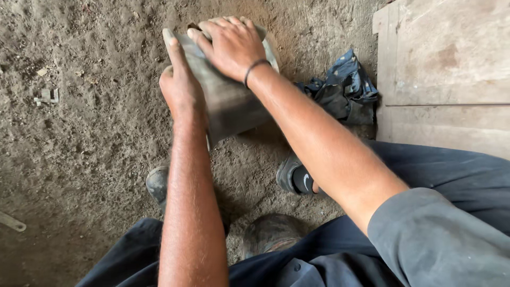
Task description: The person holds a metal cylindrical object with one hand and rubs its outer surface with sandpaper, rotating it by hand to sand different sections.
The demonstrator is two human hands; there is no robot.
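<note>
**Both hands on a grey metal cylinder over a dirt floor**

Nearest the camera, dark trousers and a grey sleeve [435, 239] fill the lower edge. Between the knees a rounded grey object [271, 233] sits on the dirt floor [79, 159]; what it is cannot be told. Just beyond, a dark shoe [158, 183] shows left of the left forearm, and a second shoe [291, 172] is partly hidden under the right forearm.

Farther out, the metal cylinder [228, 103] stands tilted on the dirt. The left hand [180, 85] presses flat along its left side, fingers straight, not curled around it. The right hand [231, 45], a dark band at the wrist, lies spread over its top end, covering the rim.

Right of the cylinder lies a crumpled blue rag [345, 87], against a wooden board [446, 64]. Far left, a small metal piece [47, 96] lies on the dirt, well apart.
</note>
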